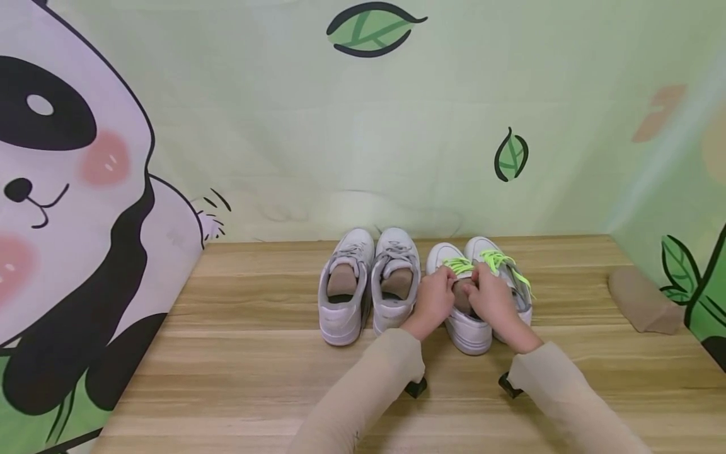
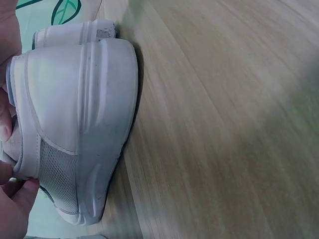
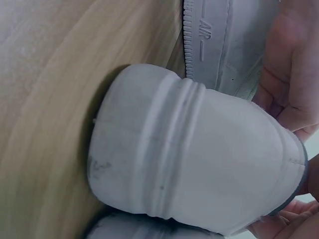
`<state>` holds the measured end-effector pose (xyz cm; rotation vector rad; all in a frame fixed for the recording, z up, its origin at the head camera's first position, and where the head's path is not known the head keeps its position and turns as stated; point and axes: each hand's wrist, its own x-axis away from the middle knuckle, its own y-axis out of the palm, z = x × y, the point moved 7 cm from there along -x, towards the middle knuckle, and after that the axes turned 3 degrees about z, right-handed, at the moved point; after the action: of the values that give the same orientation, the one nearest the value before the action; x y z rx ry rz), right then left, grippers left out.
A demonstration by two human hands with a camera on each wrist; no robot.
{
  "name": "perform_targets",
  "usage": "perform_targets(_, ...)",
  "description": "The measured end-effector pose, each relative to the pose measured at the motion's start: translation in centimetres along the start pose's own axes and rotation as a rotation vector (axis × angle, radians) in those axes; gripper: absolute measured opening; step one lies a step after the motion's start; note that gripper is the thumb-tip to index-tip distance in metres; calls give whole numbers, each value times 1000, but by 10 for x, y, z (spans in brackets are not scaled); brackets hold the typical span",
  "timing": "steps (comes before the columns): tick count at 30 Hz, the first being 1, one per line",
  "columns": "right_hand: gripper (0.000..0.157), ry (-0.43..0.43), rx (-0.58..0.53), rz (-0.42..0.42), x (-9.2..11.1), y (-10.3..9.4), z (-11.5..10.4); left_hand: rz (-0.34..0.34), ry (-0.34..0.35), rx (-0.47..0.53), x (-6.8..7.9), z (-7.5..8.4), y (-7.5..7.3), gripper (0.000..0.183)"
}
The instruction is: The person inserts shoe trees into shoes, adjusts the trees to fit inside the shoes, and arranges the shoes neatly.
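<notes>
A white sneaker with neon green laces [image 1: 469, 334] stands on the wooden surface, its heel toward me. My left hand [image 1: 437, 295] pinches the left edge of its opening near the laces; in the left wrist view the fingertips [image 2: 31, 185] are at that edge, above the mesh side. On the opposite edge, my right hand [image 1: 492, 296] has its fingers curled, with the thumb over the brown insert [image 1: 462, 296] inside. The right wrist view shows the heel [image 3: 219, 149] between both hands. The matching sneaker [image 1: 525, 309] stands close on the right, partly hidden by my right hand and wrist.
To the left stands another pair of white sneakers, one outer [image 1: 342, 321] and one inner [image 1: 391, 312], with grey laces and brown inserts. A brown insert [image 1: 643, 299] lies at the far right. Behind is a pale green printed backdrop [image 1: 272, 126] with a panda.
</notes>
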<state>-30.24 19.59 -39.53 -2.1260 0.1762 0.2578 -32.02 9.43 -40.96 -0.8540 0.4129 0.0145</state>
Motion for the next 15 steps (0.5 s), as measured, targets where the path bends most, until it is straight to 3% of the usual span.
perform_targets(9,33,60,-44,38,-4,-1,5,42,33,16,0,-1,-2,6)
perform_targets(15,34,21,-39,43,-4,-2,6,38,22,11,0,0,-2,6)
